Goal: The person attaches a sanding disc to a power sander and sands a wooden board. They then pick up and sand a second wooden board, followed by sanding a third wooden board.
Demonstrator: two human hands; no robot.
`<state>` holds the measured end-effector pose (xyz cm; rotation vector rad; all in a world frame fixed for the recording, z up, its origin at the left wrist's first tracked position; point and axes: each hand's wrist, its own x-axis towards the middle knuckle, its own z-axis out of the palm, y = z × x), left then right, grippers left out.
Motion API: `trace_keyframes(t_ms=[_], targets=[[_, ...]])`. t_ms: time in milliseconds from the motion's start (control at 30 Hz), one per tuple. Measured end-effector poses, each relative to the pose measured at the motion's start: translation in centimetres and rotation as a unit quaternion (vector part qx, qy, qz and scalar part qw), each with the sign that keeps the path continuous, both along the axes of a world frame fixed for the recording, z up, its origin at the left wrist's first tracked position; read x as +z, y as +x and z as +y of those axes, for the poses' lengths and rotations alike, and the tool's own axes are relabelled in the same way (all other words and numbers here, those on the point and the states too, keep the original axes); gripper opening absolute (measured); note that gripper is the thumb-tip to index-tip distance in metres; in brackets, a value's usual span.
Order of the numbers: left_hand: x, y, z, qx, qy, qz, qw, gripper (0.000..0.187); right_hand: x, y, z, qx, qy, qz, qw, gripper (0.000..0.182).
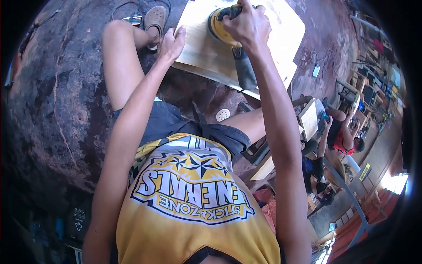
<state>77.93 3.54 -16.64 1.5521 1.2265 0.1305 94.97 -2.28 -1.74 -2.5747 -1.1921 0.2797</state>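
Note:
A pale wooden board [202, 55] lies in front of me at the top of the view. My right hand [249, 26] is closed over the top of a yellow and black orbital sander [216, 27], whose round base rests on the board. A dark dust canister [244, 72] sticks out from the sander towards me, beneath my right forearm. At the board's left edge, my left hand [172, 44] grips with the thumb on top; its other fingers are partly hidden.
A perforated sanding disc [223, 115] lies on the stained floor [66, 88] between my legs. Cords and a pale tag [316, 71] are on the right. Beyond, two people work by wooden pieces [309, 119]. My left foot wears a brown clog [154, 20].

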Motion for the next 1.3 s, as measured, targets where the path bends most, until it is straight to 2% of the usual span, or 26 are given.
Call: trace_keyframes(t_ms=[67,133,233,333,400,433,467,533,633,800,900,933,1000,1200,1267,1300], targets=[[0.1,0.1,-0.1,-0.006,0.012,0.013,1.0,0.072,0.0,1.2,0.9,0.003,-0.006,-0.017,1.0,0.025],[-0.4,0.3,-0.3,-0.006,0.072,0.034,0.997,0.068,0.4,1.6,1.3,0.014,0.001,-0.017,1.0,0.021],[-0.7,0.5,-0.2,-0.001,0.072,0.03,0.997,0.066,-1.4,2.5,2.4,0.058,0.054,-0.038,0.996,0.016],[-0.4,0.3,-0.6,0.003,0.071,0.034,0.997,0.065,-3.7,2.2,4.1,0.057,0.076,0.012,0.995,0.014],[-0.5,0.4,-0.5,0.001,0.055,0.019,0.998,0.064,-4.6,1.7,5.6,0.079,0.156,0.074,0.982,0.015],[-0.4,0.4,-0.5,-0.003,0.057,0.019,0.998,0.064,-4.7,1.4,5.9,0.097,0.091,-0.02,0.991,0.017],[-0.2,0.3,-0.6,0.0,0.054,0.014,0.998,0.063,-7.1,1.4,6.6,0.147,0.221,-0.113,0.958,0.019],[0.2,0.2,-0.7,0.008,0.05,0.002,0.999,0.062,-1.5,-0.8,7.0,0.127,0.019,-0.107,0.986,0.021],[0.2,0.4,-0.8,0.025,0.038,0.016,0.999,0.061,-3.5,-0.7,6.4,0.119,0.1,-0.135,0.979,0.021],[-0.3,0.4,-0.6,0.011,0.033,0.047,0.998,0.061,-1.2,1.2,3.6,0.082,0.078,-0.062,0.992,0.016],[0.1,0.8,-1.0,-0.002,0.093,0.142,0.986,0.059,-0.3,3.4,0.3,0.045,0.072,-0.045,0.995,0.013],[0.1,1.2,-0.9,-0.009,0.095,0.14,0.986,0.059,-0.2,4.0,-0.9,0.031,0.071,-0.045,0.996,0.013],[0.1,1.1,-1.0,-0.002,0.106,0.178,0.978,0.058,-1.1,6.2,-3.2,0.0,0.089,-0.066,0.994,0.02],[0.6,1.3,-1.3,0.0,0.133,0.191,0.972,0.056,-0.5,10.4,-9.0,-0.061,0.01,-0.097,0.993,0.024],[1.3,1.5,-1.4,0.003,0.128,0.197,0.972,0.057,0.3,11.2,-10.3,-0.123,-0.011,-0.041,0.991,0.025],[1.3,1.5,-1.4,-0.001,0.131,0.195,0.972,0.057,0.0,11.4,-11.0,-0.087,0.018,-0.153,0.984,0.025]])
